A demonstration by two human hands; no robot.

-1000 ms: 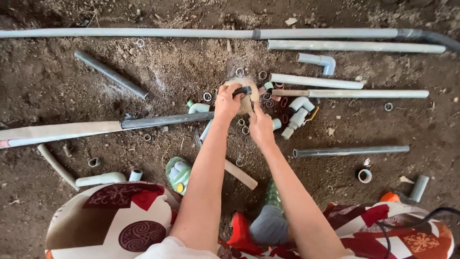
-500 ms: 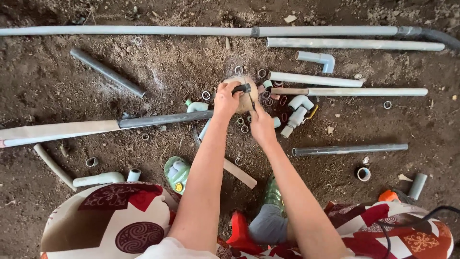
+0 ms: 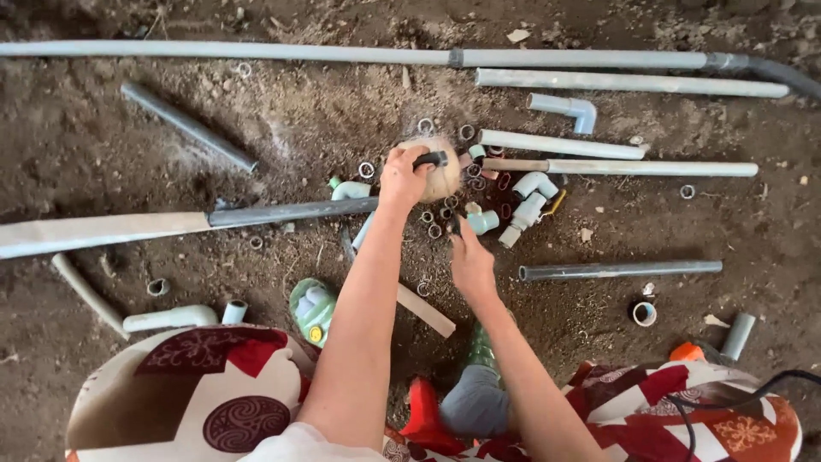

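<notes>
My left hand (image 3: 400, 175) reaches out over the dirt and grips a short dark pipe fitting (image 3: 433, 159) against a round tan fibrous ball (image 3: 445, 178). My right hand (image 3: 470, 261) is drawn back closer to me, below the ball, with its fingers pinched together and pointing at the scattered small rings (image 3: 436, 224). A small dark bit shows at its fingertips, but I cannot tell whether it is held. White elbow and tee fittings (image 3: 528, 198) lie just right of both hands.
Long grey pipes (image 3: 342, 53) run across the far side, with shorter pipes (image 3: 616, 269) on the right and a dark pipe (image 3: 291, 211) on the left. A green bottle (image 3: 312, 308), a wooden stick (image 3: 426, 310) and a tape roll (image 3: 644, 313) lie near my patterned knees.
My right hand has left the ball and pulled back toward me. My left hand stays at the ball with the dark fitting.
</notes>
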